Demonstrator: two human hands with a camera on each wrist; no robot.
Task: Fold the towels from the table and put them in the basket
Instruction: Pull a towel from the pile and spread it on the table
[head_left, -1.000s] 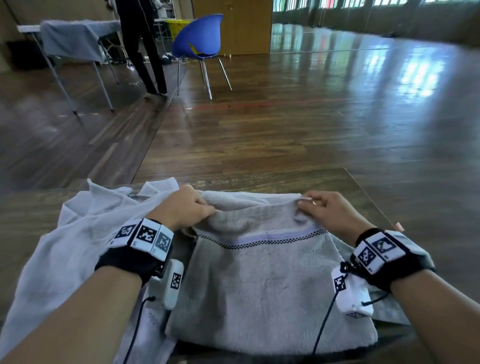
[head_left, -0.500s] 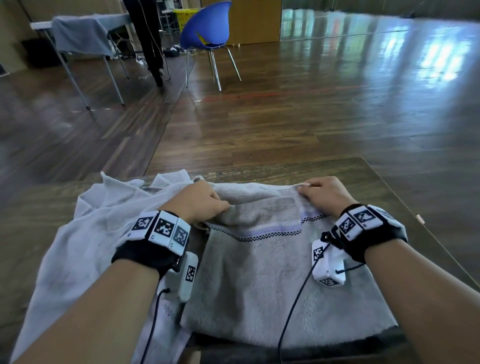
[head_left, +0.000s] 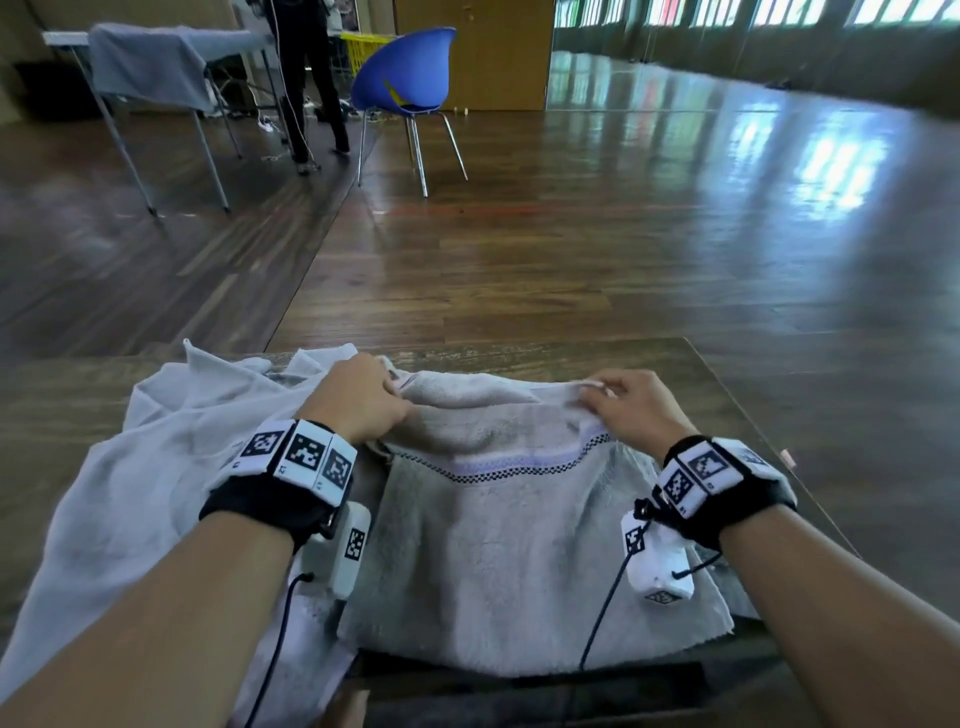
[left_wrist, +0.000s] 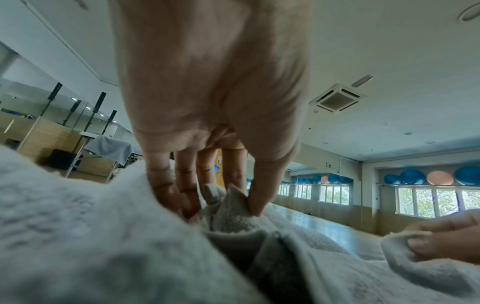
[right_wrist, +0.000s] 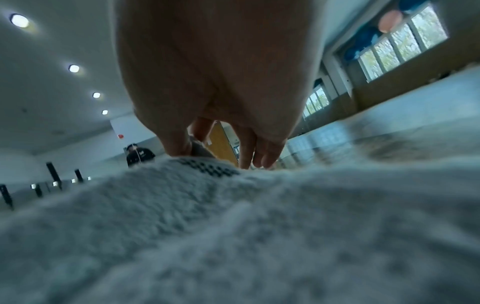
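Since a second ago both hands are sitting farther along the grey towel, nearer its far edge, and the right hand is now closer to the left. The towel is lying on the tabletop, doubled over at its far end beyond the checkered stripe. To the left of it a thinner pale cloth is spreading in loose folds, partly under the towel's left edge. The left hand is keeping a narrow grip, thumb and fingertips pinching the towel's far left corner. The right hand is pinching the far right corner, its grip likewise closed on the towel's hem.
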